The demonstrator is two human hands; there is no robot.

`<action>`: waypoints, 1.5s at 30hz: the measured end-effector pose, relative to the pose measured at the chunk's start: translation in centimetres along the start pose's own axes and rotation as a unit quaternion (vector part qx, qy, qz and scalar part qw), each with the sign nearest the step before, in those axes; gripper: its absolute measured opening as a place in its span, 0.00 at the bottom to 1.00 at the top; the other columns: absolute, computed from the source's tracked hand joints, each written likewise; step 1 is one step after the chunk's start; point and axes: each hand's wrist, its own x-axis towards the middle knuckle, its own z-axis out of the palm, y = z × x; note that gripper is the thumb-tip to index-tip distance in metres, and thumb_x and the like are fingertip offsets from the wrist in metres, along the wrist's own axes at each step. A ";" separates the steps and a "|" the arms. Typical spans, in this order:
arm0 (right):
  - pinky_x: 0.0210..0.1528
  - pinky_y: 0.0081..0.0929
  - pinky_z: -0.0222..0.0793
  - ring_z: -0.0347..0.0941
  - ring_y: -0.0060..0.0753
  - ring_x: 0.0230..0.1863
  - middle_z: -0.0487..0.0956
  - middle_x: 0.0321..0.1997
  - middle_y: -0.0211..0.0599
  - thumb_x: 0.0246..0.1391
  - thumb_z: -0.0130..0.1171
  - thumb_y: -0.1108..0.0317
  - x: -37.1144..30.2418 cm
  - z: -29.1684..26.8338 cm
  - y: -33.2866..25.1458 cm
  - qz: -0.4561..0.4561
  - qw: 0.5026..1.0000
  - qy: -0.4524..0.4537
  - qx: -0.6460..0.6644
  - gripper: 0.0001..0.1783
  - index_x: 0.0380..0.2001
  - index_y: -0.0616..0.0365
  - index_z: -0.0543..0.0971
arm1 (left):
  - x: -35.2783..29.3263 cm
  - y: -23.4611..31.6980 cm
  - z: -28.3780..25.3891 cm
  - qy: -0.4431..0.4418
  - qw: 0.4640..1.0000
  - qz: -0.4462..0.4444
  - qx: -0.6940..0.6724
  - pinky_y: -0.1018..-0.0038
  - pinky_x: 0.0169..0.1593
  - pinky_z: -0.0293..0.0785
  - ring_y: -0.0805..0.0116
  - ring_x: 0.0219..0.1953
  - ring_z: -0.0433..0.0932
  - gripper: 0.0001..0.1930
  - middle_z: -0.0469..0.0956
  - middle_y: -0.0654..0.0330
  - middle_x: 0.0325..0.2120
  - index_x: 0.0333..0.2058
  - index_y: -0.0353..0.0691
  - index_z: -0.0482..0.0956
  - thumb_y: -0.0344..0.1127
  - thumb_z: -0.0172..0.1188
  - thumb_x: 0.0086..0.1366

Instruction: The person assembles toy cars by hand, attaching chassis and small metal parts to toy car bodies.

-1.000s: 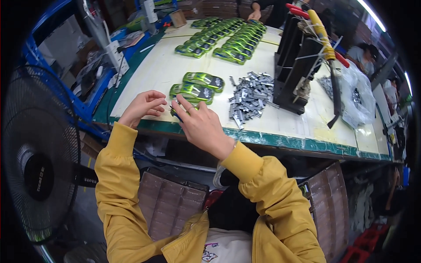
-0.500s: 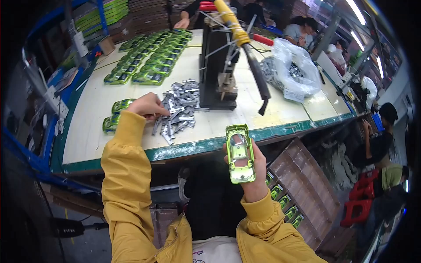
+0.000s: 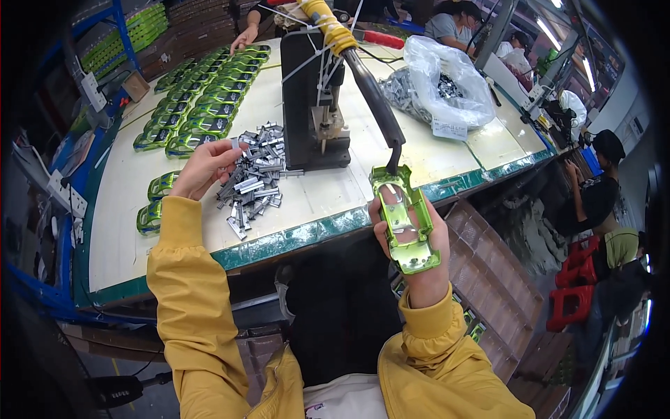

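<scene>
My right hand [image 3: 438, 234] grips a translucent green toy car body shell [image 3: 413, 257] from below and the side, its hollow inside facing up. The shell tilts, and its far end meets or overlaps the tip of a black tube [image 3: 375, 98] in view. Over on the left, my left hand [image 3: 202, 170] is closed in a pinch on a small silver-grey piece [image 3: 235, 144], mostly covered by the fingers. Just beside those fingertips lies a loose pile of similar silver-grey pieces [image 3: 252, 183]. Two green car shells [image 3: 149, 218] rest on the table by my left wrist.
A black bench press [image 3: 300, 105] stands behind the pile. Rows of green cars [image 3: 209, 108] fill the far left, where another person's hand [image 3: 246, 38] reaches in. A clear bag of parts [image 3: 453, 91] sits at right. Below the table edge is a brown compartmented tray [image 3: 488, 279].
My left hand has lifted slightly from the pile with a small piece in its fingers. My right hand has moved the car shell rightward and tilted it beneath the black tube.
</scene>
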 end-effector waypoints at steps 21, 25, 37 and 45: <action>0.35 0.42 0.69 0.61 0.47 0.47 0.66 0.44 0.49 0.55 0.33 0.60 -0.8 1.8 -1.0 0.048 0.997 -0.043 0.044 0.21 0.44 0.65 0.64 | 1.5 -2.5 -0.5 0.065 0.981 0.131 -0.125 0.81 0.35 0.69 0.74 0.33 0.72 0.09 0.73 0.58 0.31 0.34 0.35 0.69 0.28 0.53 0.53; 0.36 0.39 0.67 0.59 0.45 0.47 0.66 0.44 0.48 0.54 0.33 0.60 -1.0 2.2 -1.0 0.050 0.997 -0.042 0.049 0.20 0.44 0.63 0.64 | 1.5 -2.6 -0.6 0.075 0.981 0.130 -0.124 0.80 0.37 0.69 0.74 0.33 0.72 0.13 0.73 0.59 0.31 0.38 0.34 0.69 0.28 0.54 0.53; 0.34 0.38 0.66 0.58 0.44 0.47 0.66 0.43 0.48 0.54 0.35 0.60 -1.0 2.3 -1.5 0.063 0.997 -0.024 0.043 0.20 0.41 0.64 0.66 | 1.8 -3.1 -0.9 0.078 0.977 0.139 -0.140 0.84 0.31 0.66 0.81 0.29 0.69 0.10 0.71 0.67 0.28 0.35 0.38 0.70 0.29 0.55 0.53; 0.34 0.38 0.67 0.59 0.44 0.47 0.66 0.42 0.47 0.54 0.35 0.60 -1.1 2.7 -1.4 0.066 0.997 -0.024 0.041 0.20 0.41 0.64 0.66 | 1.4 -2.7 -0.7 0.077 0.982 0.131 -0.116 0.86 0.29 0.66 0.82 0.28 0.69 0.09 0.71 0.68 0.27 0.34 0.40 0.70 0.31 0.55 0.53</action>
